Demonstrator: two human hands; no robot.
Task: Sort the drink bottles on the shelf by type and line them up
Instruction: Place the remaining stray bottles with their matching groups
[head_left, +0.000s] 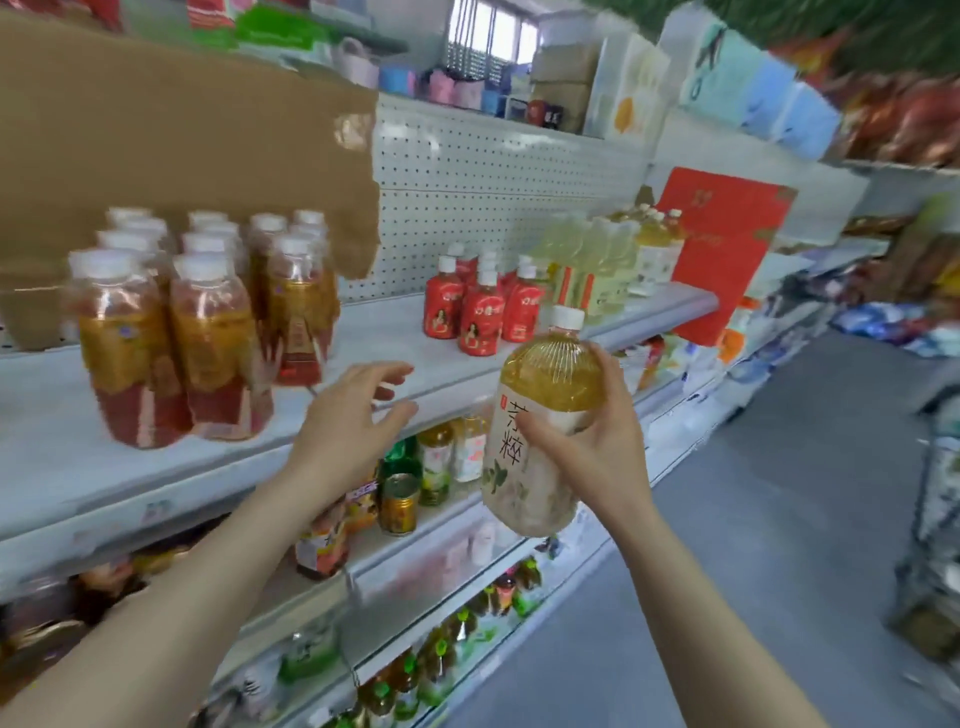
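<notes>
Your right hand (597, 447) is curled around a large pale tea bottle (540, 421), thumb across its label, holding it tilted in the air just in front of the shelf (363, 332) edge. Your left hand (348, 421) reaches forward with fingers spread and relaxed, holding nothing, over the shelf's front lip between the amber bottles (197, 322) and the red bottles (478, 312).

The large clear plastic tea bottle (519, 467) shows golden liquid, a white cap and a white label with dark characters and green leaves. The small plastic bottles with red wrappers (480, 322) have white caps. The clear plastic bottles at left (171, 343) are amber above, red below. The white metal pegboard panel (467, 208) carries a dot grid.
</notes>
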